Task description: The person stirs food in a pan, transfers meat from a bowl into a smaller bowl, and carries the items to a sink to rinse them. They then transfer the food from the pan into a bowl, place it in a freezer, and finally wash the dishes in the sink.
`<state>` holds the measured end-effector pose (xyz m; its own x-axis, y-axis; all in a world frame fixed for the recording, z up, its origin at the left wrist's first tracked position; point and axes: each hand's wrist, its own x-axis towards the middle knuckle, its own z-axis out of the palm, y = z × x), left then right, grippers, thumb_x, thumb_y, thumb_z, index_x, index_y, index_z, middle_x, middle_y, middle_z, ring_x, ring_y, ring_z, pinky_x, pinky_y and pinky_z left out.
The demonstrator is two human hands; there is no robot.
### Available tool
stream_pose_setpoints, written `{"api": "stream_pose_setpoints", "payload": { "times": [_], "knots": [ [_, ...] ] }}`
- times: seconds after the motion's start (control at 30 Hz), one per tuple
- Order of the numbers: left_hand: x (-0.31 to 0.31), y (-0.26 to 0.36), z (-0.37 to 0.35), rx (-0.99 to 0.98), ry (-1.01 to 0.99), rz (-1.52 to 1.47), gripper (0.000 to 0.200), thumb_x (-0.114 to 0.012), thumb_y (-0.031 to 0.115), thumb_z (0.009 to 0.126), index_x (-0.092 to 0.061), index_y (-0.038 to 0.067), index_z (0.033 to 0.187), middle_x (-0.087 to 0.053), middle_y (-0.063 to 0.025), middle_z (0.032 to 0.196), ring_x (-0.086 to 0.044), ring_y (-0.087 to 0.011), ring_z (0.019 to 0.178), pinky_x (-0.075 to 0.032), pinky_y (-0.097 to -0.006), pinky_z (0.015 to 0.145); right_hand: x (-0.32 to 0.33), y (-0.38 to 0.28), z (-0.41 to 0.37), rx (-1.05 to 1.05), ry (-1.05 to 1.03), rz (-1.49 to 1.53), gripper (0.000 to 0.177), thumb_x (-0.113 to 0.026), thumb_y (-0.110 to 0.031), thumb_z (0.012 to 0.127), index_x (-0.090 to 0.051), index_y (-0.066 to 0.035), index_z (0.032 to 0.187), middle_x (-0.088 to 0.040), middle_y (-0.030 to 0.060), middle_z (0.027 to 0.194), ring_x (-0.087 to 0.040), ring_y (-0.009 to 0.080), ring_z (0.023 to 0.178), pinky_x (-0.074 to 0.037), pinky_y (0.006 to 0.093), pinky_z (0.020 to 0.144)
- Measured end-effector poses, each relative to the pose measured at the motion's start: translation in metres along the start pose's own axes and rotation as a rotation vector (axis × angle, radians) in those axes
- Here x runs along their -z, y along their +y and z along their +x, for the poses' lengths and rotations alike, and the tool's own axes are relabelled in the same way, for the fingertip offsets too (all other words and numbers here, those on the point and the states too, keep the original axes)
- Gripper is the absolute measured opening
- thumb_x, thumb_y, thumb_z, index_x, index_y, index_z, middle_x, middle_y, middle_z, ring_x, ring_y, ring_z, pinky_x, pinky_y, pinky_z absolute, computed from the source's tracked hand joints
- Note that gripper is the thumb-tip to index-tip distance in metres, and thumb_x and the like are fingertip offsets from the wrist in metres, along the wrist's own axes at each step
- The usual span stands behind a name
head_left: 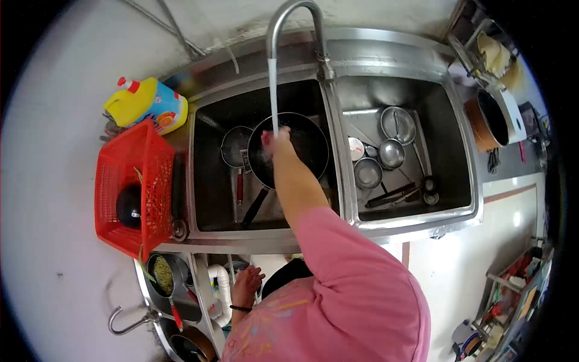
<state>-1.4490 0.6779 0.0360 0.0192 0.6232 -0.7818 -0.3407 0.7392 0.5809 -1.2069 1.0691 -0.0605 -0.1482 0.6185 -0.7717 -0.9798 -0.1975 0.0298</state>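
Under the stream of water from the curved tap (pixel 295 7), my right hand (pixel 277 140) reaches over a black frying pan (pixel 310 151) in the left sink basin. Its fingers are smeared by motion and splashing, and I cannot tell whether they hold anything. The pan's black handle (pixel 256 206) points toward me. Beside the pan lies a strainer (pixel 234 146) with a red handle (pixel 240 188). My left hand (pixel 246 286), with a black band at the wrist, hangs below the counter edge near my body, fingers loosely apart and holding nothing.
The right basin (pixel 455 145) holds small metal bowls (pixel 368 174) and ladles (pixel 430 190). At left stand a red plastic basket (pixel 158 187) and a yellow detergent jug (pixel 148 108). A pan with green food (pixel 163 274) sits in a lower sink. White drain pipe (pixel 222 289) runs below.
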Motion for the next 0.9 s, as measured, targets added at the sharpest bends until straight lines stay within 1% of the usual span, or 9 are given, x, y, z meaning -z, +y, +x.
{"api": "stream_pose_setpoints", "payload": {
  "times": [0.13,0.27,0.33,0.4,0.47,0.6,0.73,0.77,0.9],
  "knots": [
    [0.028,-0.015,0.010,-0.015,-0.137,-0.075,0.039,-0.038,0.030,0.087,-0.038,0.003,0.116,-0.049,-0.0140,0.112,-0.052,-0.0263,0.097,-0.041,-0.0325,0.082,0.061,0.010,0.019,-0.029,0.077,-0.232,0.053,-0.038,-0.056,0.078,-0.051,-0.004,0.078,-0.050,0.0075,0.053,-0.047,0.0187,0.045,-0.040,0.0339,0.041],
    [0.045,-0.012,0.030,-0.002,-0.035,-0.086,0.037,-0.042,0.029,0.085,-0.043,0.006,0.113,-0.047,-0.0137,0.114,-0.051,-0.0295,0.096,-0.041,-0.0337,0.081,0.072,0.001,0.034,0.161,-0.545,-0.491,0.025,-0.062,-0.023,0.066,-0.053,-0.004,0.079,-0.055,0.0088,0.061,-0.051,0.0167,0.050,-0.041,0.0316,0.042],
    [0.040,-0.002,0.031,-0.040,-0.027,-0.157,0.032,-0.046,0.028,0.084,-0.048,0.007,0.107,-0.054,-0.0110,0.103,-0.054,-0.0258,0.090,-0.043,-0.0334,0.075,0.020,-0.018,0.021,0.456,-0.023,-1.686,0.032,-0.057,-0.019,0.065,-0.054,-0.003,0.092,-0.060,0.0148,0.080,-0.059,0.0240,0.067,-0.047,0.0373,0.054],
    [0.031,0.014,0.025,-0.028,0.005,-0.081,0.030,-0.047,0.028,0.083,-0.048,0.007,0.105,-0.054,-0.0102,0.100,-0.054,-0.0255,0.088,-0.044,-0.0329,0.074,-0.007,-0.035,-0.028,0.883,0.270,-1.453,0.045,-0.057,-0.018,0.065,-0.048,0.002,0.105,-0.056,0.0215,0.099,-0.056,0.0326,0.087,-0.046,0.0416,0.072],
    [0.034,0.015,0.029,-0.060,0.036,-0.120,0.028,-0.048,0.027,0.083,-0.049,0.007,0.103,-0.055,-0.0094,0.099,-0.054,-0.0250,0.087,-0.044,-0.0320,0.073,-0.042,-0.068,-0.087,1.032,0.198,-1.205,0.051,-0.055,-0.017,0.067,-0.042,0.004,0.111,-0.049,0.0252,0.108,-0.048,0.0384,0.099,-0.039,0.0409,0.084],
    [0.030,0.015,0.028,-0.048,-0.008,-0.139,0.028,-0.047,0.026,0.084,-0.049,0.008,0.104,-0.055,-0.0092,0.099,-0.054,-0.0247,0.087,-0.044,-0.0307,0.073,-0.090,-0.139,-0.136,1.560,0.387,-0.437,0.060,-0.053,-0.017,0.069,-0.030,0.009,0.117,-0.040,0.0284,0.115,-0.040,0.0377,0.107,-0.031,0.0365,0.091],
    [0.028,0.006,0.039,-0.019,-0.042,-0.142,0.030,-0.047,0.026,0.083,-0.048,0.008,0.106,-0.054,-0.0095,0.103,-0.054,-0.0251,0.090,-0.043,-0.0303,0.073,-0.104,-0.183,-0.160,0.968,-0.068,-0.397,0.056,-0.048,-0.023,0.074,-0.032,0.010,0.117,-0.037,0.0256,0.119,-0.039,0.0344,0.107,-0.033,0.0385,0.090],
    [0.030,0.000,0.039,-0.032,-0.115,-0.174,0.031,-0.047,0.027,0.083,-0.047,0.008,0.107,-0.053,-0.0096,0.105,-0.053,-0.0252,0.091,-0.043,-0.0300,0.074,-0.104,-0.171,-0.183,0.876,0.037,-0.305,0.048,-0.043,-0.028,0.079,-0.040,0.007,0.112,-0.044,0.0168,0.114,-0.044,0.0283,0.101,-0.035,0.0390,0.087],
    [0.002,0.013,0.018,-0.061,-0.016,-0.099,0.039,-0.046,0.030,0.082,-0.043,0.006,0.113,-0.052,-0.0110,0.108,-0.055,-0.0226,0.090,-0.043,-0.0285,0.074,-0.099,-0.189,-0.169,1.009,-0.245,-0.739,0.045,-0.042,-0.037,0.083,-0.044,-0.006,0.115,-0.046,0.0114,0.113,-0.044,0.0251,0.102,-0.037,0.0381,0.084]
  ]
}}
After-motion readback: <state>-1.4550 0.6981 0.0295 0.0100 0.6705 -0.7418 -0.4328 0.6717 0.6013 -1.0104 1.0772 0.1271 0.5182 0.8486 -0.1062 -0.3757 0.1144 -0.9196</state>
